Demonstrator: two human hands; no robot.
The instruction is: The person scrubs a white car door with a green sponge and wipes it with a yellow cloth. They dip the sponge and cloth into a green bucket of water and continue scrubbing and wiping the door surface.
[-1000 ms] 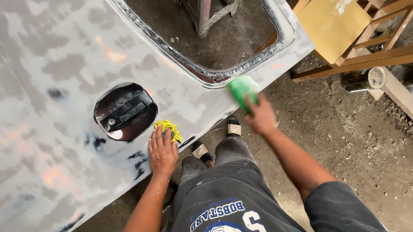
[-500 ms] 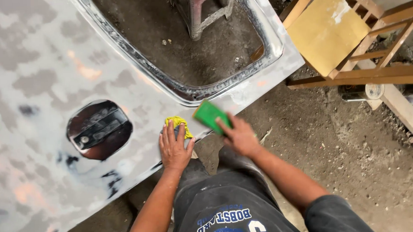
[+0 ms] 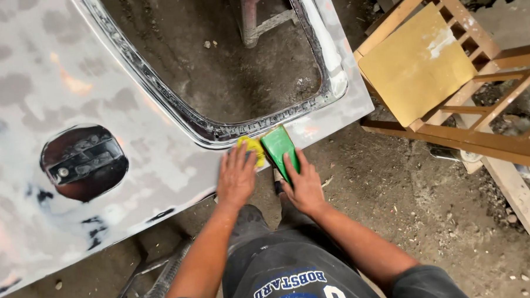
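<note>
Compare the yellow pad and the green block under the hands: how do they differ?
The crumpled yellow pad looks soft and shapeless; the flat green rectangular block looks rigid and straight-edged. The left hand covers most of the pad, whereas the right hand leaves much of the larger block showing. Both lie pressed on the grey sanded car panel below its window opening.

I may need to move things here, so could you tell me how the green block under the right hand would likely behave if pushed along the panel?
The green block looks flat and rigid under the right hand, so it would probably slide, not roll. It seems small and likely light. The grey panel looks smooth, so it may skid easily.
</note>
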